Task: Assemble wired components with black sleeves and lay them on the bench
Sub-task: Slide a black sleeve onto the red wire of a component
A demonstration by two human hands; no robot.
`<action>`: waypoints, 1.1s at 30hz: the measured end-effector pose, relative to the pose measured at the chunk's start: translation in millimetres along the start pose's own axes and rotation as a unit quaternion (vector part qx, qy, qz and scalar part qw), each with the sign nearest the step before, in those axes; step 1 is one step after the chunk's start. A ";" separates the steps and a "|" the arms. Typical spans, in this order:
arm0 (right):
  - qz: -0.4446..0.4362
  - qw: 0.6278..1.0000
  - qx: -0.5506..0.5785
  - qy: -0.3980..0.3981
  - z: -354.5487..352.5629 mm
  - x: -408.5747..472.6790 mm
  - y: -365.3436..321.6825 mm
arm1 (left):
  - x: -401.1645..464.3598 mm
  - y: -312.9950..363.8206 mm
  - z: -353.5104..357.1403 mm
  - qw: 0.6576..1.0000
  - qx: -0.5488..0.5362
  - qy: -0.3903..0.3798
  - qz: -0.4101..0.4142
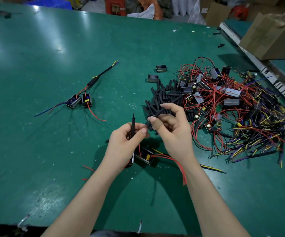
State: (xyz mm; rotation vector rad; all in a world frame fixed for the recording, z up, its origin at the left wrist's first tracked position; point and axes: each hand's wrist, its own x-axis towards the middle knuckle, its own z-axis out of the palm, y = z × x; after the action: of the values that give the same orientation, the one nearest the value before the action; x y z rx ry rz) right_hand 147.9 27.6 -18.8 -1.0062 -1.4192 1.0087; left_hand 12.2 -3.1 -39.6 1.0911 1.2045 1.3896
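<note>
While left hand grips sleeved lead and right hand pinches black sleeve, risks snagging if misaligned.

We see upright black sleeve at centre | second black sleeve tilted toward 2 o'clock | boxed component below, red wires trailing | finished assembly at 10 o'clock.
</note>
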 end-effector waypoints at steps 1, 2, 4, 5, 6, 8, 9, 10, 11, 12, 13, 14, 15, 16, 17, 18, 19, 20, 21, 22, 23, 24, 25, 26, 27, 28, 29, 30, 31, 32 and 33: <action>0.011 1.000 0.007 -0.005 1.4 -0.3 0.6 | 0.5 -0.6 -0.3 1.000 -0.004 0.004 0.006; 0.020 1.000 0.011 -0.007 2.0 -0.2 0.5 | 0.8 -0.8 -0.8 1.000 -0.003 0.008 0.013; 0.033 0.999 0.018 -0.016 3.3 -1.1 0.6 | 1.2 -2.4 -3.1 0.999 0.019 0.012 0.026; 0.041 0.999 0.021 -0.027 3.8 -2.0 0.9 | 1.6 -4.0 -4.2 0.999 0.036 0.012 0.032; 0.050 0.998 0.024 -0.038 4.3 -3.0 1.6 | 1.7 -5.1 -5.1 0.998 0.053 0.010 0.037; 0.074 0.996 0.022 -0.055 3.0 -4.1 2.3 | 2.4 -5.7 -6.1 0.996 0.083 0.006 0.043; 0.085 0.994 0.020 -0.062 1.3 -3.5 1.8 | 3.0 -5.7 -6.2 0.994 0.099 0.003 0.055; 0.096 0.992 0.021 -0.073 -0.8 -2.4 1.1 | 3.4 -5.7 -5.8 0.991 0.114 -0.005 0.073; 0.107 0.990 0.031 -0.084 -3.1 -1.8 0.5 | 3.2 -5.6 -5.1 0.989 0.121 -0.016 0.089; 0.114 0.988 0.043 -0.090 -4.6 -1.1 -0.1 | 2.5 -5.2 -4.2 0.988 0.121 -0.027 0.095; 0.114 0.988 0.047 -0.088 -5.3 -0.9 -0.8 | 1.7 -5.2 -3.3 0.988 0.121 -0.034 0.094; 0.104 0.991 0.040 -0.077 -5.8 -0.7 -1.5 | 1.2 -6.0 -3.1 0.987 0.124 -0.034 0.094; 0.090 0.993 0.029 -0.063 -5.9 -1.1 -1.6 | 1.0 -6.4 -2.4 0.987 0.130 -0.029 0.095; 0.080 0.995 0.025 -0.056 -6.1 -1.8 -1.6 | 0.5 -6.4 -2.0 0.986 0.136 -0.021 0.099; 0.077 0.995 0.028 -0.057 -6.2 -3.3 -1.9 | 0.5 -6.1 -1.3 0.984 0.144 -0.012 0.106; 0.081 0.994 0.032 -0.069 -6.1 -5.5 -1.9 | 0.5 -6.1 -0.9 0.980 0.159 -0.002 0.119; 0.087 0.992 0.029 -0.086 -5.8 -8.4 -1.2 | 0.4 -5.9 -0.5 0.975 0.179 0.007 0.131; 0.092 0.990 0.022 -0.105 -5.5 -12.2 -0.7 | 0.1 -5.9 -0.2 0.972 0.193 0.014 0.136; 0.095 0.988 0.015 -0.123 -4.8 -16.3 -0.3 | -0.5 -5.9 0.2 0.971 0.198 0.020 0.132; 0.096 0.986 0.013 -0.136 -3.9 -19.8 -0.2 | -1.3 -6.2 0.4 0.973 0.193 0.025 0.120; 0.095 0.985 0.014 -0.144 -3.1 -22.6 0.4 | -2.1 -6.2 0.5 0.977 0.184 0.028 0.106; 0.093 0.985 0.017 -0.147 -2.7 -24.2 0.5 | -2.6 -6.5 0.5 0.980 0.171 0.029 0.093; 0.093 0.985 0.018 -0.147 -2.7 -25.0 0.0 | -2.8 -6.6 0.5 0.984 0.157 0.027 0.085; 0.096 0.985 0.017 -0.144 -3.0 -25.0 -1.1 | -3.2 -6.3 0.7 0.986 0.147 0.022 0.081; 0.101 0.985 0.015 -0.140 -3.2 -25.0 -2.0 | -3.4 -5.4 1.1 0.987 0.139 0.015 0.078; 0.107 0.985 0.013 -0.136 -4.0 -24.8 -2.8 | -3.8 -4.7 1.0 0.988 0.132 0.008 0.075; 0.112 0.984 0.014 -0.134 -5.3 -24.9 -3.1 | -3.8 -4.3 1.0 0.990 0.125 0.001 0.072; 0.115 0.984 0.016 -0.136 -7.1 -25.1 -3.9 | -3.9 -3.6 0.9 0.990 0.120 -0.005 0.070; 0.116 0.983 0.017 -0.142 -9.2 -25.2 -4.3 | -3.7 -3.0 0.9 0.990 0.119 -0.010 0.070; 0.115 0.981 0.015 -0.155 -11.5 -25.3 -4.6 | -3.6 -3.0 0.5 0.990 0.121 -0.011 0.072; 0.115 0.978 0.013 -0.171 -13.4 -25.2 -4.6 | -3.3 -3.1 0.0 0.989 0.124 -0.010 0.077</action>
State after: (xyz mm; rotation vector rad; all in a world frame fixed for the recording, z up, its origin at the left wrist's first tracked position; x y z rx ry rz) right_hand 162.7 2.8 -20.6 -1.0283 -1.5844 1.4209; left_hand 13.0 -6.2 -42.8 1.3939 1.3271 1.3657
